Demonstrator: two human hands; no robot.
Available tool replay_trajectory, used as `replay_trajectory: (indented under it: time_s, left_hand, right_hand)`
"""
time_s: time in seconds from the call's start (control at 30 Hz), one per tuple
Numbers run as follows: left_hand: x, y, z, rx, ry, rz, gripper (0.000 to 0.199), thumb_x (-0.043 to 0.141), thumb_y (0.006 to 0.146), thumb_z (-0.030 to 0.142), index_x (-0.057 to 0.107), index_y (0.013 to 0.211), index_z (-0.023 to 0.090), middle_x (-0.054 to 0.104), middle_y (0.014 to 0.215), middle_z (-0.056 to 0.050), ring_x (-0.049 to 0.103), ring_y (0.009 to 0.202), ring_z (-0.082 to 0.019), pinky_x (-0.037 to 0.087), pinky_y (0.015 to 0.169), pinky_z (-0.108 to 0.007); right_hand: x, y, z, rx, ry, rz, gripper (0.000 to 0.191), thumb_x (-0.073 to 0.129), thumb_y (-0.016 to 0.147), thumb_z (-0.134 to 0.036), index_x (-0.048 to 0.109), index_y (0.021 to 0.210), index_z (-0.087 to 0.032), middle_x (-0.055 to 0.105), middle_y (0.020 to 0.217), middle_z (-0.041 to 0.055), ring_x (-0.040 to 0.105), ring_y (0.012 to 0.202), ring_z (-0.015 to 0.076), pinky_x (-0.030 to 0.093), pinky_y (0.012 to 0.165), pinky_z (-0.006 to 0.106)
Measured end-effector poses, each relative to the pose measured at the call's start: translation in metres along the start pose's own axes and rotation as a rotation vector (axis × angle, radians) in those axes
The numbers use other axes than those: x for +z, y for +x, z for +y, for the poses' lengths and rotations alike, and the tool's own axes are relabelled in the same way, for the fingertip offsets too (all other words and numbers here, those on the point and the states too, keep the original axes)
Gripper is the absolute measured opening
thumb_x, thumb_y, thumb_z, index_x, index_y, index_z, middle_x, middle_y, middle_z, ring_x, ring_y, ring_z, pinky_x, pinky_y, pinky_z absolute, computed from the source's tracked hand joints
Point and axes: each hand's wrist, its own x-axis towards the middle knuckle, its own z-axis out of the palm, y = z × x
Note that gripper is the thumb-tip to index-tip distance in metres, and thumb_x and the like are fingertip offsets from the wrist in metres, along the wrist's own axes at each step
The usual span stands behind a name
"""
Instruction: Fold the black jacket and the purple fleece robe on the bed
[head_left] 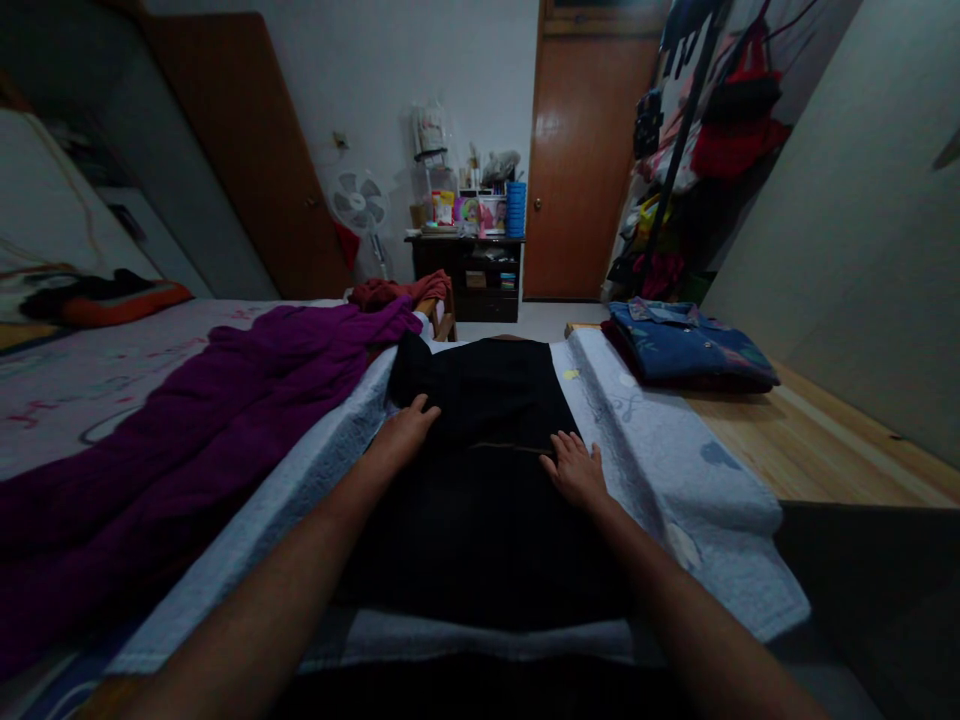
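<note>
A black garment (487,530) lies spread on a pale patterned cloth (720,500), with a thin brownish line across its middle. Its upper left part is bunched or folded over. My left hand (409,428) is at the garment's left edge, beside the bunched part, with its fingers closed on the black fabric. On the right edge, near the end of the brownish line, my right hand (576,468) rests with its fingers spread on the fabric.
A purple blanket (300,390) lies on the bed at the left. On the wooden surface (817,430) at the right sits a folded blue garment (686,345). Farther back are a fan (360,203), a dark shelf (487,280) and a wooden door (589,170).
</note>
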Motion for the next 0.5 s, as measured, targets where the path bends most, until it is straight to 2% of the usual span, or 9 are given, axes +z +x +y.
replay_trajectory:
  time_s: [0.07, 0.13, 0.2, 0.27, 0.37, 0.43, 0.5]
  left_hand:
    - [-0.006, 0.000, -0.001, 0.026, 0.060, 0.067, 0.039, 0.044, 0.084, 0.009, 0.063, 0.113, 0.026, 0.044, 0.143, -0.009, 0.054, 0.113, -0.028, 0.047, 0.088, -0.041]
    - [-0.011, -0.001, 0.000, 0.085, 0.110, 0.153, 0.030, 0.054, 0.078, 0.012, 0.066, 0.103, 0.024, 0.046, 0.142, -0.008, 0.044, 0.125, -0.031, 0.043, 0.096, -0.044]
    - [-0.017, -0.002, 0.000, 0.167, 0.090, 0.227, 0.031, 0.064, 0.069, 0.015, 0.067, 0.099, 0.023, 0.045, 0.144, -0.008, 0.035, 0.134, -0.033, 0.034, 0.105, -0.047]
    - [-0.023, -0.002, 0.000, 0.183, -0.011, 0.267, 0.032, 0.067, 0.067, 0.021, 0.066, 0.099, 0.021, 0.053, 0.137, -0.010, 0.040, 0.131, -0.033, 0.032, 0.107, -0.046]
    - [-0.032, 0.001, -0.005, -0.040, -0.228, 0.286, 0.026, 0.059, 0.076, 0.028, 0.063, 0.101, 0.021, 0.069, 0.102, -0.009, 0.062, 0.099, -0.028, 0.045, 0.088, -0.039]
    - [-0.037, 0.005, -0.011, -0.204, -0.381, 0.356, 0.024, 0.056, 0.080, 0.031, 0.061, 0.101, 0.021, 0.068, 0.083, -0.005, 0.065, 0.081, -0.025, 0.046, 0.075, -0.033]
    - [-0.041, 0.010, -0.019, -0.285, -0.580, 0.476, 0.024, 0.058, 0.079, 0.031, 0.060, 0.101, 0.021, 0.066, 0.078, -0.002, 0.063, 0.073, -0.021, 0.046, 0.069, -0.030]
  right_hand:
    - [-0.008, 0.008, -0.004, -0.011, 0.025, -0.008, 0.049, 0.034, 0.096, -0.046, 0.054, 0.130, -0.016, 0.051, 0.140, 0.0152, 0.035, 0.135, 0.0289, 0.011, 0.111, 0.060]
    - [-0.016, 0.021, -0.011, -0.039, 0.049, 0.015, 0.043, 0.035, 0.097, -0.042, 0.060, 0.120, -0.015, 0.057, 0.131, 0.0155, 0.040, 0.132, 0.0278, 0.013, 0.111, 0.058]
    - [-0.020, 0.035, -0.020, -0.062, 0.065, 0.056, 0.043, 0.038, 0.096, -0.039, 0.058, 0.123, -0.012, 0.053, 0.136, 0.0171, 0.038, 0.133, 0.0268, 0.018, 0.113, 0.050]
    - [-0.020, 0.049, -0.030, -0.069, 0.079, 0.092, 0.050, 0.042, 0.094, -0.037, 0.048, 0.135, -0.007, 0.042, 0.146, 0.0189, 0.034, 0.137, 0.0268, 0.022, 0.113, 0.043]
    - [-0.009, 0.061, -0.042, -0.052, 0.097, 0.053, 0.062, 0.044, 0.093, -0.037, 0.035, 0.144, -0.003, 0.032, 0.152, 0.0202, 0.029, 0.140, 0.0278, 0.024, 0.113, 0.039]
    - [0.002, 0.062, -0.046, -0.034, 0.096, -0.006, 0.064, 0.042, 0.093, -0.038, 0.032, 0.146, -0.003, 0.030, 0.154, 0.0194, 0.027, 0.142, 0.0285, 0.024, 0.113, 0.041]
    - [0.012, 0.061, -0.046, -0.019, 0.079, -0.027, 0.063, 0.038, 0.095, -0.039, 0.031, 0.147, -0.004, 0.028, 0.155, 0.0176, 0.025, 0.143, 0.0287, 0.021, 0.113, 0.044]
